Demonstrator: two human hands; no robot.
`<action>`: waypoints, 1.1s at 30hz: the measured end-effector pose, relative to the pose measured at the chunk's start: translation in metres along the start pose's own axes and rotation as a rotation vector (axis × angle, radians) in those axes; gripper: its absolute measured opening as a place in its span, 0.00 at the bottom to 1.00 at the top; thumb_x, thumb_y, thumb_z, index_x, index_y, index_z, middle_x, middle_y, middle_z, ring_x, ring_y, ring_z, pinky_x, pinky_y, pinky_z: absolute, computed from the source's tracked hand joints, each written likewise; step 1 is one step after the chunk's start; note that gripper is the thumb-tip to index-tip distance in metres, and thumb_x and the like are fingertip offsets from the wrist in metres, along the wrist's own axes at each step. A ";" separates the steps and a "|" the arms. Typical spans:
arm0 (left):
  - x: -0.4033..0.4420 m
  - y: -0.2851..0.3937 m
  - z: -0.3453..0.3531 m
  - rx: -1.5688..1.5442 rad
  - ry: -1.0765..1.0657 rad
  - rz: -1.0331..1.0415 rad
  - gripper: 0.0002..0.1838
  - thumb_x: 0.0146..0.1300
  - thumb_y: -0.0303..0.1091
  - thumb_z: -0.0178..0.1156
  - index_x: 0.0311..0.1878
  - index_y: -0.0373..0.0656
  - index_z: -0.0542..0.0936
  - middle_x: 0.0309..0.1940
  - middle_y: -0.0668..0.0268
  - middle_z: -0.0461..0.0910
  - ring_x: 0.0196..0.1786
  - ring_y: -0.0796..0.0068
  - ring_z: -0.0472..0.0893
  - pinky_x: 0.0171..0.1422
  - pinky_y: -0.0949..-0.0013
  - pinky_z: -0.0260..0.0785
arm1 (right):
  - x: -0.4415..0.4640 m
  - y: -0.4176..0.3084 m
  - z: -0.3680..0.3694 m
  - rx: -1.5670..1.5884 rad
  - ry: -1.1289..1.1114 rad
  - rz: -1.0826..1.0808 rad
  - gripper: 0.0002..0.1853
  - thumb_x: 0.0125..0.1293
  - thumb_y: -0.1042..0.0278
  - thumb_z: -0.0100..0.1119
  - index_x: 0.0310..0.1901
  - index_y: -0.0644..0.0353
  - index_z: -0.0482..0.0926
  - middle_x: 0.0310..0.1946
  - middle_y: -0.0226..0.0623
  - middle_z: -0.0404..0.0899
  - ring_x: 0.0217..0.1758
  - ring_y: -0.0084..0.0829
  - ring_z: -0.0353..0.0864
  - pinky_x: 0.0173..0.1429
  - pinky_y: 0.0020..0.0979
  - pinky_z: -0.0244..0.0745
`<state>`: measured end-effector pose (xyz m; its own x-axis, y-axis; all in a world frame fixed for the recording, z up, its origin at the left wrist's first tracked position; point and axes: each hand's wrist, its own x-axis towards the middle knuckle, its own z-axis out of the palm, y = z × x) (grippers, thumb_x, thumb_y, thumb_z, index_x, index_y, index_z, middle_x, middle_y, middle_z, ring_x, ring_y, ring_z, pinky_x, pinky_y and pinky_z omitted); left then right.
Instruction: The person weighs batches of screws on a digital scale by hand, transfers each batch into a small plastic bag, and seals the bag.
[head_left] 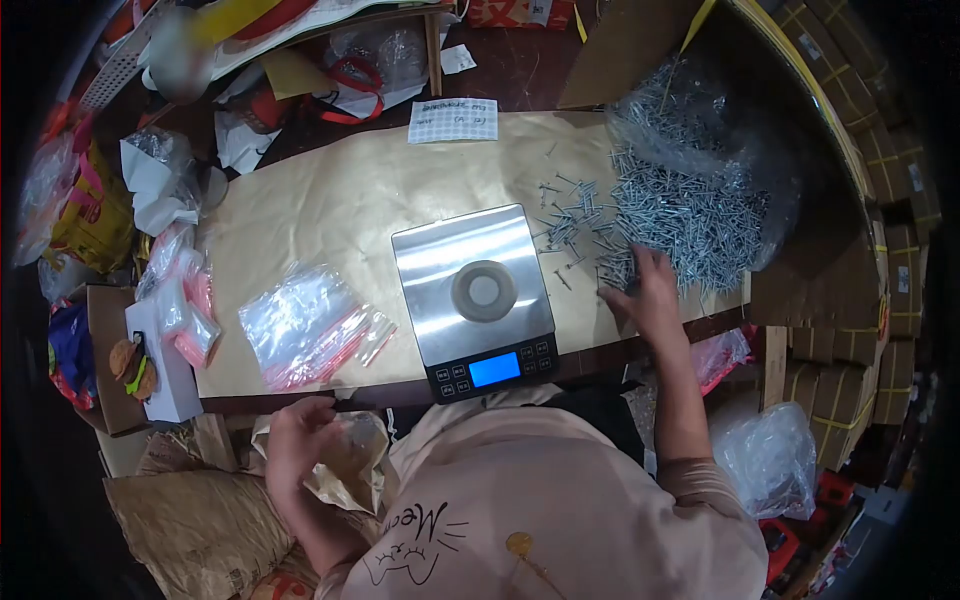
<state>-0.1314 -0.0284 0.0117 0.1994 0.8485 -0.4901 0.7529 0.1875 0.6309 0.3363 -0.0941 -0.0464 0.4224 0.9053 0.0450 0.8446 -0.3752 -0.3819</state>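
A large heap of silver screws [690,215] spills from a clear plastic bag [680,140] on the right of the table. My right hand [652,300] reaches the near left edge of this heap, thumb and fingers apart; screws lie around its fingertips. Left of the heap are some loose screws [572,215]. A digital scale [415,280] stands mid-table with a small round dish [485,291] on its steel plate and a lit blue display. My left hand [298,440] hovers by the table's front edge, fingers loosely bent and apart, with nothing visible in it. Clear zip bags [300,320] lie beyond it.
A label sheet [453,121] lies behind the scale. An open cardboard box [815,250] surrounds the heap's right side. Plastic packets and a white box [165,375] line the left edge. Below the table is an open paper bag [350,465]. Stacked cartons [905,180] stand at right.
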 end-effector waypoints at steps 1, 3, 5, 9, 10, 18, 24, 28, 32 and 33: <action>0.002 0.007 0.004 -0.001 0.017 0.041 0.17 0.48 0.25 0.72 0.42 0.30 0.81 0.31 0.58 0.84 0.34 0.73 0.84 0.41 0.70 0.75 | 0.006 -0.004 0.003 0.023 0.005 -0.010 0.38 0.39 0.68 0.77 0.56 0.64 0.72 0.52 0.51 0.72 0.53 0.49 0.75 0.56 0.41 0.72; 0.006 0.017 0.010 -0.039 0.037 0.103 0.18 0.49 0.26 0.72 0.44 0.30 0.81 0.32 0.57 0.85 0.35 0.72 0.84 0.42 0.69 0.75 | 0.020 -0.009 0.011 0.131 0.003 -0.069 0.29 0.43 0.72 0.72 0.51 0.63 0.76 0.47 0.48 0.76 0.49 0.47 0.77 0.54 0.40 0.73; 0.011 0.021 0.017 -0.114 0.043 0.140 0.17 0.50 0.26 0.72 0.43 0.31 0.81 0.33 0.57 0.85 0.35 0.72 0.84 0.42 0.69 0.75 | 0.032 -0.009 0.026 0.198 0.034 -0.185 0.24 0.47 0.74 0.69 0.50 0.63 0.78 0.44 0.46 0.78 0.48 0.46 0.77 0.53 0.40 0.72; 0.015 0.024 0.024 -0.116 0.085 0.178 0.16 0.51 0.26 0.71 0.43 0.31 0.81 0.34 0.56 0.85 0.36 0.72 0.84 0.42 0.69 0.75 | 0.052 -0.033 0.005 0.374 -0.011 -0.085 0.17 0.51 0.78 0.64 0.46 0.62 0.81 0.41 0.45 0.82 0.38 0.37 0.81 0.47 0.34 0.75; 0.014 0.029 0.023 -0.117 0.084 0.178 0.16 0.51 0.26 0.71 0.43 0.31 0.81 0.34 0.56 0.85 0.36 0.72 0.84 0.42 0.69 0.75 | 0.057 -0.033 0.000 0.472 -0.053 -0.008 0.15 0.53 0.79 0.64 0.45 0.61 0.83 0.36 0.43 0.84 0.35 0.29 0.81 0.42 0.29 0.75; 0.021 0.023 0.035 -0.202 0.121 0.210 0.12 0.54 0.24 0.68 0.42 0.32 0.82 0.33 0.57 0.84 0.35 0.72 0.83 0.41 0.70 0.74 | 0.073 -0.046 -0.027 0.480 -0.128 0.035 0.11 0.55 0.77 0.66 0.42 0.62 0.85 0.31 0.39 0.85 0.30 0.22 0.80 0.37 0.25 0.74; 0.023 0.037 0.039 -0.151 0.170 0.291 0.10 0.54 0.24 0.67 0.40 0.34 0.82 0.33 0.57 0.84 0.35 0.70 0.83 0.42 0.70 0.73 | 0.058 -0.103 -0.029 0.695 -0.291 -0.248 0.10 0.55 0.76 0.67 0.40 0.62 0.85 0.33 0.39 0.85 0.34 0.27 0.84 0.40 0.27 0.77; 0.026 0.042 0.042 -0.121 0.211 0.369 0.09 0.55 0.25 0.66 0.40 0.34 0.82 0.34 0.56 0.83 0.36 0.65 0.83 0.43 0.69 0.73 | 0.042 -0.137 -0.009 0.611 -0.408 -0.458 0.09 0.56 0.73 0.64 0.40 0.61 0.85 0.35 0.41 0.85 0.36 0.35 0.85 0.43 0.30 0.78; 0.029 0.046 0.046 -0.049 0.258 0.424 0.09 0.56 0.25 0.65 0.40 0.35 0.82 0.35 0.54 0.83 0.38 0.59 0.83 0.45 0.66 0.73 | 0.037 -0.143 0.003 0.560 -0.415 -0.519 0.09 0.57 0.70 0.63 0.40 0.60 0.85 0.36 0.41 0.84 0.37 0.39 0.84 0.43 0.32 0.78; 0.029 0.047 0.047 -0.035 0.259 0.417 0.08 0.56 0.24 0.65 0.40 0.35 0.82 0.36 0.54 0.83 0.40 0.58 0.83 0.46 0.66 0.73 | 0.037 -0.142 0.002 0.567 -0.386 -0.530 0.09 0.57 0.71 0.63 0.40 0.60 0.85 0.36 0.41 0.84 0.36 0.39 0.84 0.42 0.31 0.78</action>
<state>-0.0608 -0.0180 -0.0017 0.3138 0.9491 -0.0284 0.6195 -0.1820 0.7637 0.2313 -0.0066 0.0078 -0.2081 0.9756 0.0697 0.5639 0.1779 -0.8065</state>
